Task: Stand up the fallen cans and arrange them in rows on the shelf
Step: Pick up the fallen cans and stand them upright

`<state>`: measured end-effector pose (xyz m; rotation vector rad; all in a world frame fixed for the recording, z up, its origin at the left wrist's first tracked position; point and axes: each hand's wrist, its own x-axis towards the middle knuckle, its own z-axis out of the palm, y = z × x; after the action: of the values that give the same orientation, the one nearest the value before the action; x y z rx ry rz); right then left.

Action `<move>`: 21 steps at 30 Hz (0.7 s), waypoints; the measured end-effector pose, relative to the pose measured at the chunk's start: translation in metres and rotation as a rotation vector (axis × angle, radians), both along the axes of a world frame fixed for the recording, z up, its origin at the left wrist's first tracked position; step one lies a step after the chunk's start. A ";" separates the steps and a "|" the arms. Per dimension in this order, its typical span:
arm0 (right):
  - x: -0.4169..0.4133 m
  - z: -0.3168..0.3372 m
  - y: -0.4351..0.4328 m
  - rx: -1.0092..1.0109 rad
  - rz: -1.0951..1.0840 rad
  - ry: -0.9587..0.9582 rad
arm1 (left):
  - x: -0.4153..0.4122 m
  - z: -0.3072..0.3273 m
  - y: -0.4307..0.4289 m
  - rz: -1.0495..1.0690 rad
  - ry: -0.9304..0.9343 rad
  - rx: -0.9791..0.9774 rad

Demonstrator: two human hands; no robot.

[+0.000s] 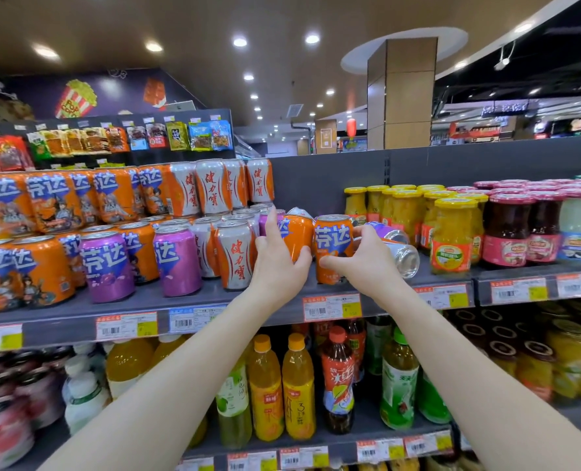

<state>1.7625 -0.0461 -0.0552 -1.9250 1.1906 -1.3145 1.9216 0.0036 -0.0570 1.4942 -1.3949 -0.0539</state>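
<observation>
On the grey shelf [268, 311], my left hand [277, 253] grips an orange can [297, 234] that stands slightly tilted just right of the white-and-orange cans [234, 253]. My right hand [364, 260] holds a second orange can [331, 239], upright near the shelf's front. Behind my right hand a purple can [386, 232] and a silver can [405, 258] lie on their sides, bottoms toward me. Another fallen can [298, 211] shows partly behind the orange ones. Rows of upright orange, purple [177, 261] and white cans fill the shelf to the left.
Jars of yellow fruit [450, 236] and dark jam [505, 229] stand right of the fallen cans. A second tier of cans [211, 186] sits stacked at the back left. Bottled drinks [297, 385] fill the shelf below. Price tags line the shelf edge.
</observation>
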 end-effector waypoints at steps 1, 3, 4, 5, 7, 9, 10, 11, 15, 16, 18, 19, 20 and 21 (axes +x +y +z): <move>0.000 0.001 0.000 -0.002 0.005 0.010 | 0.001 0.001 0.001 0.002 0.006 0.003; 0.000 0.003 0.001 -0.010 0.017 0.031 | 0.003 0.001 0.005 0.004 -0.004 0.012; 0.000 0.004 0.001 -0.013 0.020 0.039 | 0.004 0.001 0.006 0.006 -0.017 0.018; 0.000 0.004 0.001 -0.015 0.022 0.040 | 0.005 0.002 0.007 0.008 -0.027 0.021; 0.001 0.004 0.001 -0.021 0.021 0.045 | 0.007 0.004 0.009 0.010 -0.020 0.018; 0.004 0.005 0.001 -0.033 0.016 0.071 | 0.008 0.005 0.011 0.011 0.021 0.005; 0.006 0.005 0.000 -0.037 0.016 0.080 | 0.009 0.006 0.012 0.013 0.049 0.002; 0.009 0.006 0.000 -0.036 0.017 0.085 | 0.009 0.006 0.013 0.019 0.071 0.001; 0.023 0.005 -0.004 -0.039 0.033 0.090 | 0.010 0.006 0.018 0.068 0.069 -0.002; 0.026 0.005 -0.005 -0.041 0.039 0.082 | 0.012 0.006 0.019 0.075 0.056 0.004; 0.030 0.006 -0.007 -0.038 0.049 0.076 | 0.012 0.007 0.021 0.097 0.010 0.020; 0.031 0.006 -0.008 -0.034 0.052 0.081 | 0.013 0.007 0.023 0.126 -0.033 0.027; 0.032 0.006 -0.008 -0.033 0.054 0.088 | 0.013 0.007 0.024 0.168 -0.096 0.030; 0.032 0.005 -0.008 -0.032 0.055 0.093 | 0.013 0.007 0.025 0.216 -0.167 0.030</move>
<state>1.7942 -0.0544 -0.0497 -2.0469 1.1584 -1.2351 1.9344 0.0284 -0.0496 1.6975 -1.3597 0.1890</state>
